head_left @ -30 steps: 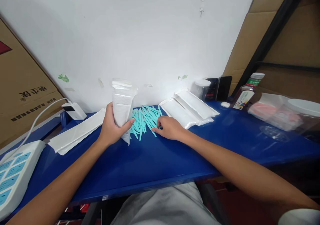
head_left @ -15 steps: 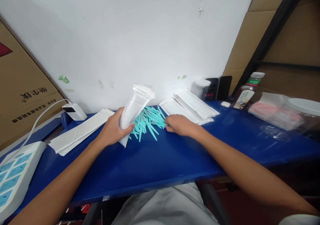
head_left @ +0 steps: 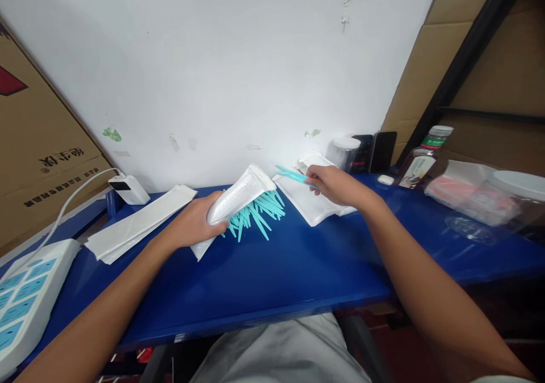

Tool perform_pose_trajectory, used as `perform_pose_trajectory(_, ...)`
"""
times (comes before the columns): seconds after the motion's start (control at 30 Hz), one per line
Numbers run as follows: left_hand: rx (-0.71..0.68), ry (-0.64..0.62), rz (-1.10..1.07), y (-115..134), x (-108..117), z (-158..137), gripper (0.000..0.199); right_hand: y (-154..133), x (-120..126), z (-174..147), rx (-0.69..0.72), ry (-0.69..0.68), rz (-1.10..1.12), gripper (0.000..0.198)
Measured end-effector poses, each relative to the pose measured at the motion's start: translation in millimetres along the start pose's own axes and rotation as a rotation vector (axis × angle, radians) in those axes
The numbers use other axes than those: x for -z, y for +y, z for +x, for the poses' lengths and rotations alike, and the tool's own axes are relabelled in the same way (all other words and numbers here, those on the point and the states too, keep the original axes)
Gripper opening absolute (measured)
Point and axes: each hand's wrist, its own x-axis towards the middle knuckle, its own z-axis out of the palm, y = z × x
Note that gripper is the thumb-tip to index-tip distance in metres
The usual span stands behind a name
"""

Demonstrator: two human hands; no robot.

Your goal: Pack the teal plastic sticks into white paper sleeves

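Observation:
My left hand [head_left: 196,219] is wrapped round a white plastic bag [head_left: 240,193], tilted with its upper end toward the right. Behind and below the bag, a heap of thin turquoise sticks [head_left: 259,211] lies on the blue table. My right hand [head_left: 326,181] pinches a few turquoise sticks [head_left: 293,174] of the same kind, raised above the table and pointing left toward the bag's upper end. Under my right hand lie white plastic bags [head_left: 313,204], partly hidden by it.
Flat white bags [head_left: 138,227] lie at the left, near a white device with a cable [head_left: 130,190] and a power strip [head_left: 38,292]. Along the right stand a lidded jar [head_left: 343,153], phones [head_left: 383,151], a bottle [head_left: 421,159] and a pink package [head_left: 468,193].
My right hand has lifted up and to the right from the heap, with a few sticks in it. My left hand has tipped the bag lower, toward the right.

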Motion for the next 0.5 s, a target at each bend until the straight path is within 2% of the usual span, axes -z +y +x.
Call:
perform_pose_trajectory(0.1,-0.038,-0.016,-0.01,3,-1,0,0.069,-1,1,-1,0.068,0.017,0.015,0.021)
perform_pose_trajectory(0.27,-0.069,-0.053,-0.018,10,-5,-2,0.07,-19,-7,-5,0.182,-0.057,-0.038,0.024)
perform_pose_trajectory(0.5,-0.091,-0.044,-0.033,11,-11,-2,0.072,-31,-12,-9,0.165,-0.197,0.095,0.035)
